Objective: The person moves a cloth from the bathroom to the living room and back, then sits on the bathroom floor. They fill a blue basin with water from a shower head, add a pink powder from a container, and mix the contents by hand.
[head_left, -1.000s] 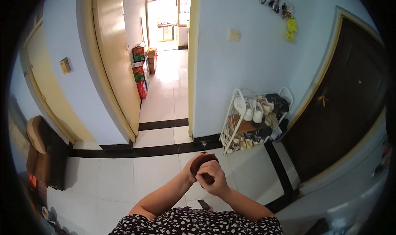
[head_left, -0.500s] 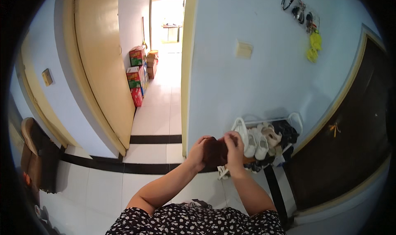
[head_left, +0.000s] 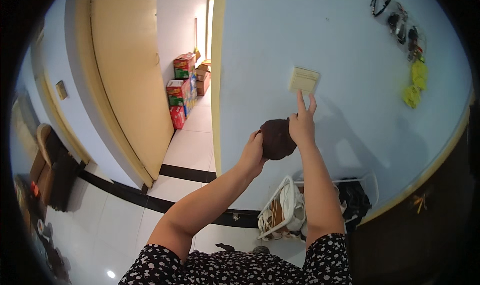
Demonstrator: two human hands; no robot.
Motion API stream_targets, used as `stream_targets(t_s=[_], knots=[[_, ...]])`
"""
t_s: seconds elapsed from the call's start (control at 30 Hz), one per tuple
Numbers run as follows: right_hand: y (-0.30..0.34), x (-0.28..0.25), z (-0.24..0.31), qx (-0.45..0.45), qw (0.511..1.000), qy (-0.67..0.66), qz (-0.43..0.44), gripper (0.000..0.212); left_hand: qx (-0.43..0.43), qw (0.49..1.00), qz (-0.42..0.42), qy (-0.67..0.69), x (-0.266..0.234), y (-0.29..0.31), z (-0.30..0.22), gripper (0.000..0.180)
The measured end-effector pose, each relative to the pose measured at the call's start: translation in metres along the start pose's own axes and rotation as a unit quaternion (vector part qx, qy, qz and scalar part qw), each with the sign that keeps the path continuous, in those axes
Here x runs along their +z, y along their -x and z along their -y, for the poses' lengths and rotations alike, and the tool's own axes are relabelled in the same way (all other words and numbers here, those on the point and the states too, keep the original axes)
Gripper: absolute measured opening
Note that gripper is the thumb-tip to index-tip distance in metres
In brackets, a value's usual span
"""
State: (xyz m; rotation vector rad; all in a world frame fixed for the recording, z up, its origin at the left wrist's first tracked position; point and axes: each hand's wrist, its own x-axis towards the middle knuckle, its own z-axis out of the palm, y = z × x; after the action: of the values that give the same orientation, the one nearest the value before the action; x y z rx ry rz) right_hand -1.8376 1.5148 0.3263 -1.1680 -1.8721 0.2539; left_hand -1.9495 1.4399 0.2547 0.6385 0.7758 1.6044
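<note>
A dark brown, rounded, soft-looking thing (head_left: 278,139) is held up in front of the wall; its exact kind is unclear. My left hand (head_left: 253,150) grips its left edge, fingers partly hidden behind it. At its right edge, my right hand (head_left: 303,127) appears to pinch it between the thumb and the curled fingers. Two fingers of that hand stretch upward to the lower edge of a cream wall switch (head_left: 304,80). The fingertips overlap the switch plate; whether they press it I cannot tell.
A white rack of shoes (head_left: 280,210) stands against the wall below my right arm. Glasses (head_left: 397,27) and a yellow bag (head_left: 415,80) hang at the upper right. Stacked boxes (head_left: 180,90) line the passage beside a cream door (head_left: 125,80). A brown chair (head_left: 47,160) stands left.
Both hands have risen with the brown thing, from in front of the shoe rack to the wall. Two right fingers have straightened out to the switch. The view has turned.
</note>
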Motion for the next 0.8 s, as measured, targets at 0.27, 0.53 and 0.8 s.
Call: stream_targets(t_s=[0.27,0.53,0.8], knots=[[-0.053,-0.002,-0.011,-0.019,0.994,0.109,0.025,0.071,0.036,0.996,-0.073,0.032,0.036,-0.052,0.018,0.033],[-0.062,0.004,-0.029,-0.109,0.991,0.073,-0.022,0.06,0.13,0.987,-0.084,-0.034,0.023,-0.087,0.051,0.021],[-0.016,0.034,-0.017,-0.337,0.927,-0.163,-0.041,0.047,0.159,0.976,-0.143,0.042,0.023,0.038,-0.003,0.026]])
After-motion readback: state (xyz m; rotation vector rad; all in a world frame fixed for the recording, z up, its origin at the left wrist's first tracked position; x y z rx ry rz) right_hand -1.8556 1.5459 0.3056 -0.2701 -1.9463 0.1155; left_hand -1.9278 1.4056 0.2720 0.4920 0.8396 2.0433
